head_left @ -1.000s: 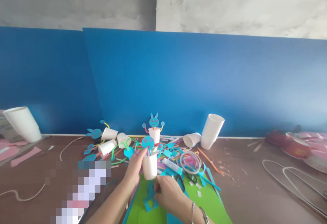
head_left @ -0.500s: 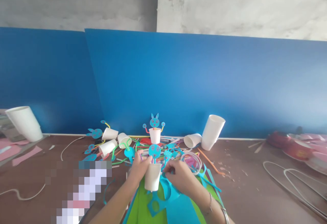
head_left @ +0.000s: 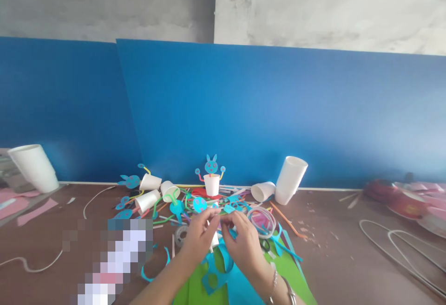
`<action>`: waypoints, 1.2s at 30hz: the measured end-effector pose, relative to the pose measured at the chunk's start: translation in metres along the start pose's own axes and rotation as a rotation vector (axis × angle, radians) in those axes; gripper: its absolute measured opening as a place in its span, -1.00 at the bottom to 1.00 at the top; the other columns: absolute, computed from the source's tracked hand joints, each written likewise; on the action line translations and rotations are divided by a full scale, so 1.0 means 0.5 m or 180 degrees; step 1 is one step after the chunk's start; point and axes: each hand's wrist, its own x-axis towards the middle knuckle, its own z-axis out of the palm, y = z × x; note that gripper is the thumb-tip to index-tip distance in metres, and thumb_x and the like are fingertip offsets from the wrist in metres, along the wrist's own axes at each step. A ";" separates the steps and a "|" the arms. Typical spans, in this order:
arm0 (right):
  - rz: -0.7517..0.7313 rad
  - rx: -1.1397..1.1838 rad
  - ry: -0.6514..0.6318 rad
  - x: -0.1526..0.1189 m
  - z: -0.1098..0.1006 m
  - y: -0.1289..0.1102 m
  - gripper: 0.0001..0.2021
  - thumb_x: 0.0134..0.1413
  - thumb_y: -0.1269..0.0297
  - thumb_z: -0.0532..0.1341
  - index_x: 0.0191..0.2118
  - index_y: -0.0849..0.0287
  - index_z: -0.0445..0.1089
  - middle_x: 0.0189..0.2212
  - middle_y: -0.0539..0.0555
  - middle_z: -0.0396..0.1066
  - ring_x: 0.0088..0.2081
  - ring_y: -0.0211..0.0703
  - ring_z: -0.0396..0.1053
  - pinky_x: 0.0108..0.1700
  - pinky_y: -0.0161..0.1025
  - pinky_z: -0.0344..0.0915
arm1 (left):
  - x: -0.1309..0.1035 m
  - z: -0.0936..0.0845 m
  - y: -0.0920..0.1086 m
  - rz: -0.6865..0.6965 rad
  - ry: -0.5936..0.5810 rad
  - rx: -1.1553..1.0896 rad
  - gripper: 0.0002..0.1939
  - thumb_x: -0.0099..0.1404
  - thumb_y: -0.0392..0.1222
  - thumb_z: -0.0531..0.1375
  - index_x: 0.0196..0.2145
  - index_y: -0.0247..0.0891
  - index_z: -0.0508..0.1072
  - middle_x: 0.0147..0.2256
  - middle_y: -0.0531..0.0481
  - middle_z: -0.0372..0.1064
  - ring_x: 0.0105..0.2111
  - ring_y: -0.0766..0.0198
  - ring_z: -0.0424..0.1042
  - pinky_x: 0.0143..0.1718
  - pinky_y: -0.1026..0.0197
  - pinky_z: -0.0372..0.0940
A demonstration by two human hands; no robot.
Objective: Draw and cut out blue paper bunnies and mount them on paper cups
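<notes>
My left hand (head_left: 201,236) and my right hand (head_left: 241,240) meet in front of me, thumbs and fingertips pinched close together. Whatever lies between the fingertips is too small to make out. Behind and between the hands shows part of a white paper cup (head_left: 213,242), mostly hidden; whether a finger holds it I cannot tell. A blue paper face (head_left: 200,204) with red marks shows just beyond my left hand. Below the hands lie blue paper with cut-out holes (head_left: 211,281) and green sheets (head_left: 287,272). A tape roll (head_left: 181,236) lies left of my left hand.
Farther back stands a cup figure (head_left: 211,185) with a blue rabbit head and straw arms. Similar cups (head_left: 147,200) lie at left among coloured straws. Stacked white cups (head_left: 290,180) stand at right, others (head_left: 34,168) at far left. A cable (head_left: 393,231) loops on the right.
My left hand has moved right and my right hand slightly inward, so their fingertips meet. The blue face has shifted left, and the cup is now largely covered. The tape roll has come into view.
</notes>
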 end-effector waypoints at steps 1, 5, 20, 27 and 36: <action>-0.0056 -0.0069 0.0019 -0.002 0.002 0.000 -0.86 0.07 0.46 0.08 -0.41 0.15 0.34 -0.46 0.07 0.40 -0.35 -0.11 0.34 -0.29 -0.25 0.23 | -0.002 0.004 0.003 -0.0106 -0.0110 -0.0135 -0.75 0.20 -0.04 0.20 -0.23 -0.17 0.56 -0.31 -0.08 0.50 -0.26 0.04 0.41 -0.14 0.14 0.24; -0.0069 -0.0250 0.0000 -0.001 0.006 0.000 -0.86 0.01 0.50 0.09 -0.48 0.14 0.29 -0.49 0.07 0.38 -0.38 -0.10 0.33 -0.32 -0.26 0.22 | 0.000 0.016 0.002 -0.0300 -0.0440 -0.0445 -0.74 0.19 -0.04 0.21 -0.21 -0.19 0.56 -0.27 -0.08 0.51 -0.23 0.05 0.42 -0.18 0.16 0.27; 0.0886 -0.2255 -0.1513 0.035 -0.069 0.126 -0.75 -0.13 0.62 0.13 -0.32 0.34 0.50 -0.23 0.41 0.50 -0.08 0.19 0.40 -0.10 -0.12 0.20 | 0.003 0.019 0.010 -0.1565 0.0202 -0.2365 -0.71 -0.03 -0.11 0.28 -0.35 -0.34 0.48 -0.51 0.04 0.33 -0.60 0.42 0.28 -0.66 0.40 0.07; 0.0727 -0.1721 -0.1247 0.053 -0.077 0.083 -0.90 -0.07 0.44 0.11 -0.39 0.18 0.36 -0.47 0.09 0.45 -0.35 -0.06 0.39 -0.35 -0.27 0.10 | 0.001 0.023 0.013 -0.1526 0.0033 -0.1807 -0.62 0.01 0.00 0.29 -0.24 -0.27 0.45 -0.50 0.10 0.32 -0.70 0.50 0.13 -0.73 0.41 -0.12; 0.0175 0.0286 -0.1333 0.031 -0.056 0.023 -0.88 -0.03 0.50 0.04 -0.41 0.11 0.14 -0.61 -0.15 0.12 -0.58 -0.31 0.03 -0.52 -0.34 -0.11 | -0.010 0.012 0.008 0.0032 -0.0245 0.0416 -0.61 0.29 -0.04 0.09 0.04 -0.13 0.42 -0.19 -0.07 0.48 -0.24 0.13 0.40 -0.17 0.15 0.26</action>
